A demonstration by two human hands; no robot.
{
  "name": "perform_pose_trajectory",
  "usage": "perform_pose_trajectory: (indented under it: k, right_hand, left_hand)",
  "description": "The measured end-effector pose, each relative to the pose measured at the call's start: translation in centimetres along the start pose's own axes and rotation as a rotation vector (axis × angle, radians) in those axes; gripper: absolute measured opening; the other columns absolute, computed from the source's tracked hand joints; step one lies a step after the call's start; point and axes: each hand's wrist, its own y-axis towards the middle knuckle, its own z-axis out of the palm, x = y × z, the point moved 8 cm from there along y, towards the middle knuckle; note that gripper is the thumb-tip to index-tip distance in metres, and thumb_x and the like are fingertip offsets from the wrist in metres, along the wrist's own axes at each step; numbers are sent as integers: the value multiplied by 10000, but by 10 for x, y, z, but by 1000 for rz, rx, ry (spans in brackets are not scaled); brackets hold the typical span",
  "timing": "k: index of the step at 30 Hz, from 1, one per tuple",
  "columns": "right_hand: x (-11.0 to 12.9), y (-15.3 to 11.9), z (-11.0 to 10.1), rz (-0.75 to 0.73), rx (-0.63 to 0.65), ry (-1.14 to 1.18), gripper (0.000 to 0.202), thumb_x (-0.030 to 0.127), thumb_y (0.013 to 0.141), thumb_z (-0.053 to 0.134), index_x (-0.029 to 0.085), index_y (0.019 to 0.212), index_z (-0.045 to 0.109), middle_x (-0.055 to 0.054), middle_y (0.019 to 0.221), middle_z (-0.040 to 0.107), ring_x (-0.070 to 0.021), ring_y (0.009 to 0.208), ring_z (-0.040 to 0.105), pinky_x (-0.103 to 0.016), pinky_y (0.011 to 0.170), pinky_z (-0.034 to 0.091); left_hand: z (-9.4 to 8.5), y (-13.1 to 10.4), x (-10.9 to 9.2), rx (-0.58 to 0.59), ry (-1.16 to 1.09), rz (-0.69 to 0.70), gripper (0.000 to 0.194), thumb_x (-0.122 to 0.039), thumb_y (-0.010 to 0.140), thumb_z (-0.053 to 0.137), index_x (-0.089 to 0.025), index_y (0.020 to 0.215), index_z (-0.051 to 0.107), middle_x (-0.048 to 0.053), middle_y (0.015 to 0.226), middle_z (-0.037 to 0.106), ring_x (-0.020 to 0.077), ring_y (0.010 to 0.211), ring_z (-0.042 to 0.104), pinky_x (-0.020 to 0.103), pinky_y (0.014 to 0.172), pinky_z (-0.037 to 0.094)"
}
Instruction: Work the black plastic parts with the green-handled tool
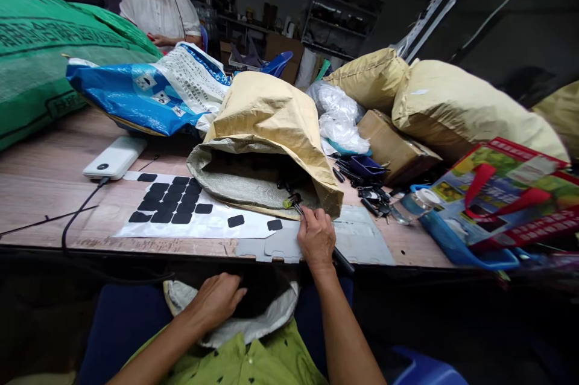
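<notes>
My right hand (316, 237) is closed round a dark rod-like tool (342, 259) at the table's front edge. The tool's far end, near a small yellow-green piece (292, 200), reaches the mouth of an open tan paper sack (271, 113) with a silvery lining. Dark items show dimly inside that sack. Over my lap, my left hand (220, 299) hangs at the opening of another silver-lined bag (271, 315); its fingers are curled down and what they hold, if anything, is hidden. A white sheet (217, 222) with several black rounded squares (174, 200) lies left of my right hand.
A white power bank (115, 157) with a cable lies at left, by a blue sack (136, 92). Black parts (373, 192), a glass jar (414, 204), a blue tray (465, 252) and a cardboard box (393, 146) stand right. A person (160, 11) is behind the table.
</notes>
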Motion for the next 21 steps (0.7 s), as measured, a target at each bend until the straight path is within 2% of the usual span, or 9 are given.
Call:
perform_pose_trajectory:
  k: [3, 6, 9, 12, 13, 14, 17, 19, 21]
  right_hand:
    - [0, 0, 0, 3, 3, 6, 298, 191, 946, 557, 257, 1209, 681, -54, 934, 570, -209, 884, 467, -303, 773, 342]
    - [0, 0, 0, 5, 9, 9, 305, 190, 950, 548, 252, 1219, 676, -56, 940, 567, -209, 893, 465, -306, 774, 344]
    - [0, 0, 0, 4, 12, 1, 311, 191, 952, 539, 250, 1228, 671, -59, 943, 566, -212, 889, 459, -312, 773, 341]
    - [1, 0, 0, 3, 10, 0, 312, 185, 949, 534, 247, 1222, 671, -62, 941, 564, -215, 889, 457, -313, 769, 336]
    - [1, 0, -1, 3, 12, 2, 309, 185, 951, 530, 245, 1219, 672, -63, 939, 564, -215, 891, 459, -311, 770, 335]
    - [1, 0, -1, 3, 16, 3, 305, 188, 956, 525, 244, 1217, 673, -64, 939, 564, -216, 894, 461, -310, 772, 334]
    - [1, 0, -1, 7, 28, 6, 305, 198, 964, 522, 248, 1226, 670, -66, 944, 570, -219, 903, 468, -308, 777, 335]
    - [0, 0, 0, 16, 36, 4, 309, 197, 957, 536, 257, 1231, 668, -63, 950, 574, -220, 906, 471, -309, 772, 337]
    - [-2, 0, 0, 24, 43, 5, 307, 196, 951, 550, 262, 1226, 669, -60, 953, 578, -219, 907, 473, -311, 768, 338]
  left_hand:
    - [19, 15, 20, 54, 42, -102, 263, -272, 938, 429, -204, 1022, 669, 147, 1057, 740, 307, 1038, 707, 382, 821, 512]
    - [11, 15, 14, 34, -7, -84, 232, -266, 902, 483, -227, 1010, 685, 129, 1059, 746, 307, 1026, 706, 392, 820, 515]
    - [-17, 3, -28, 65, -116, 146, 172, -321, 867, 558, -235, 878, 706, 83, 930, 756, 275, 884, 712, 335, 725, 492]
    - [-65, -4, -85, 119, -345, 453, 186, -371, 878, 577, -244, 844, 709, -2, 729, 714, 170, 651, 642, 250, 575, 407]
    - [-86, 2, -97, 80, -416, 488, 208, -384, 894, 565, -240, 855, 710, -13, 710, 703, 151, 622, 619, 239, 556, 392]
    - [-110, 14, -104, -26, -456, 484, 226, -385, 901, 557, -230, 840, 709, -12, 708, 698, 146, 631, 615, 235, 561, 393]
    - [-177, 65, -95, -475, -442, 262, 232, -359, 912, 536, -204, 905, 708, 28, 801, 722, 175, 727, 644, 259, 652, 446]
    - [-201, 100, -79, -653, -371, 53, 224, -323, 895, 548, -179, 961, 706, 70, 857, 733, 217, 811, 672, 295, 726, 480]
    - [-209, 130, -68, -691, -294, -95, 256, -309, 865, 572, -147, 1012, 705, 141, 978, 735, 279, 924, 688, 342, 777, 501]
